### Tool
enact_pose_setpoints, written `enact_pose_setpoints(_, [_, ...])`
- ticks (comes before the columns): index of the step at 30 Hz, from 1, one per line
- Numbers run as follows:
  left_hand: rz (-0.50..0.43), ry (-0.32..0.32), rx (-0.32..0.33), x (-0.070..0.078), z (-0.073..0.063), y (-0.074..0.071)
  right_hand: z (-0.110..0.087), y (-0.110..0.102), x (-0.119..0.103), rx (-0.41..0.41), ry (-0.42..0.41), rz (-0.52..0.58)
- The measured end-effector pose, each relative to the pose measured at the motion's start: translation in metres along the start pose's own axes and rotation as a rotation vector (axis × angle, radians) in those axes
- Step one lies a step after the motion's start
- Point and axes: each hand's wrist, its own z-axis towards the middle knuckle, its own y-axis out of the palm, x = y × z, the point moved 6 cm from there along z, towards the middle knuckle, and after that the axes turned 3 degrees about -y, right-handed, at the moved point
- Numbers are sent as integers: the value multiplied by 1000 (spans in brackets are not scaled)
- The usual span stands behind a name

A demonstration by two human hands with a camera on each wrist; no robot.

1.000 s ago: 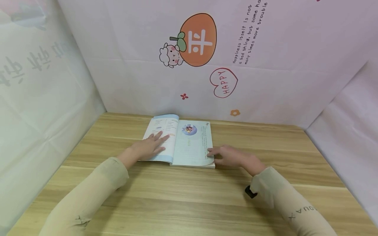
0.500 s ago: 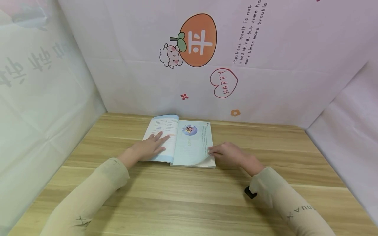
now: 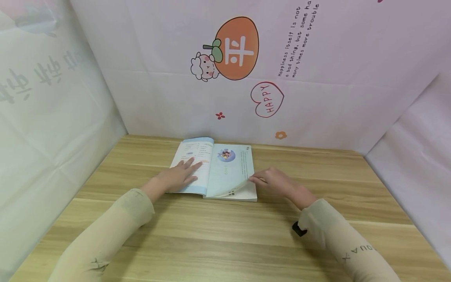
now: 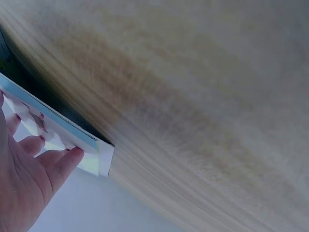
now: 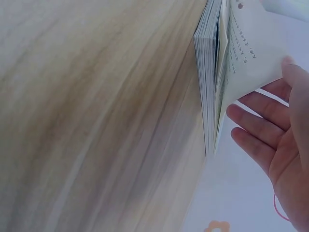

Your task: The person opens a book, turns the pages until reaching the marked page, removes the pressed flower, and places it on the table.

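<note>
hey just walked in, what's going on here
A person has an open book lying on a wooden table, close to the back wall. Their left hand rests spread on the left page. Their right hand pinches the right page at its outer edge, with the near corner lifted and curled up to bare part of the page beneath. The lifted page has not been turned over yet.

Left page (image 3: 197, 150): white, banded pale blue top and bottom
Right page (image 3: 225, 178): pale blue-green, round violet-blue picture (image 3: 226, 155)
Worktop (image 3: 225, 239): light brown, streaky grain
Sleeves (image 3: 109, 223): cream, dark-lettered
Backdrop (image 3: 158, 105): pinkish white
Fruit (image 3: 239, 49): orange, green-leaved
</note>
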Motion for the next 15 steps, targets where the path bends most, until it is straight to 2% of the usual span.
enact_pose_setpoints(4, [2,-4,-3,1,-1,-1,-2,-1,-1,19,-20,1])
enact_pose_setpoints(11, [3,-7,-6,3,-2,-2,-3,-11,-9,172,-155,-7])
enact_pose_setpoints(15, [1,-8,-2,4,-2,-2,-4,-14,-10,174,-174,-30])
